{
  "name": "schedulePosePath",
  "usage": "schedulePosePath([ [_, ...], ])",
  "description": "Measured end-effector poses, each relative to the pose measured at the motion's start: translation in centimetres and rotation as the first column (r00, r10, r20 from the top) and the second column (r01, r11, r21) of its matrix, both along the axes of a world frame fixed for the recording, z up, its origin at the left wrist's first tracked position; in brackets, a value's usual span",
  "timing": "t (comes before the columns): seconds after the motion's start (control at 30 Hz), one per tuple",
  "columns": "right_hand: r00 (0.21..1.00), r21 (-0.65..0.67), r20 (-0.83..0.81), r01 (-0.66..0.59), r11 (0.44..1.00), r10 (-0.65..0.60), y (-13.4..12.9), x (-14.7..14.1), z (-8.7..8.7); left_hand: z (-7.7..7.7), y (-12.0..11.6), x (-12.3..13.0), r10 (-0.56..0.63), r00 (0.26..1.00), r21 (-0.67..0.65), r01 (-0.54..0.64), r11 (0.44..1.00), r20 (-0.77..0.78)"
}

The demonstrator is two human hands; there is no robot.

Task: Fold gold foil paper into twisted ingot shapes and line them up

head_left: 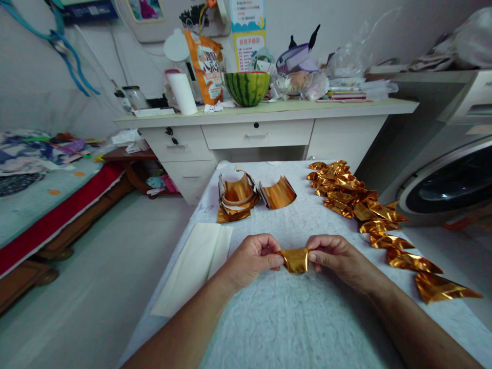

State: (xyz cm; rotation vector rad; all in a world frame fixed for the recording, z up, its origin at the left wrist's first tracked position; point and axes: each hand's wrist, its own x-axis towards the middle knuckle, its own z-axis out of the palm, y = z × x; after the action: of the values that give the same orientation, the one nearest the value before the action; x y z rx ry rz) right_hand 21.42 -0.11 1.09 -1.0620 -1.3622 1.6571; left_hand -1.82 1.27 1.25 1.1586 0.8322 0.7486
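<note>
A small piece of gold foil paper (296, 260) is stretched between my two hands, just above the cloth-covered table (269, 323). My left hand (258, 253) pinches its left end between thumb and fingers. The right end is pinched the same way by my right hand (331, 252). Beyond my hands stand a curled stack of gold foil sheets (236, 193) and a smaller curved stack of foil sheets (280, 193). Along the table's right side lies a row of folded gold foil pieces (346, 192), running down to a single folded piece (442, 288) near the edge.
Pale folded paper sheets (188, 269) lie at the table's left edge. Behind is a white desk (257, 134) bearing a cut watermelon (247, 88) and an orange pouch (205, 69). A washing machine (453, 154) stands right, a bed (65, 197) left.
</note>
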Motion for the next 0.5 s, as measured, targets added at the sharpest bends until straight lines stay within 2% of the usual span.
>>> schedulePosePath([
  [0.07,1.000,0.004,0.009,-0.009,1.000,0.009,0.04,-0.05,0.03,-0.08,0.07,-0.06,0.017,0.999,0.080,-0.014,0.997,-0.033],
  [0.13,1.000,0.018,0.020,-0.009,1.000,0.008,0.09,-0.15,0.15,0.01,0.08,-0.11,0.071,0.990,0.248,-0.039,0.968,-0.120],
  [0.23,0.999,0.052,0.010,0.049,0.997,-0.050,0.10,-0.36,0.42,0.21,-0.07,-0.16,0.162,0.947,0.537,0.012,0.844,-0.277],
  [0.3,0.995,0.076,-0.002,0.096,0.993,-0.096,0.07,-0.51,0.52,0.23,-0.25,-0.17,0.189,0.920,0.658,0.093,0.747,-0.345],
  [0.37,0.993,0.088,0.019,0.118,0.989,-0.120,0.03,-0.63,0.46,0.14,-0.45,-0.15,0.208,0.896,0.725,0.162,0.670,-0.392],
  [0.5,0.986,0.066,0.105,0.124,0.990,-0.130,-0.01,-0.77,-0.01,0.01,-0.77,0.00,0.267,0.829,0.772,0.274,0.573,-0.492],
])
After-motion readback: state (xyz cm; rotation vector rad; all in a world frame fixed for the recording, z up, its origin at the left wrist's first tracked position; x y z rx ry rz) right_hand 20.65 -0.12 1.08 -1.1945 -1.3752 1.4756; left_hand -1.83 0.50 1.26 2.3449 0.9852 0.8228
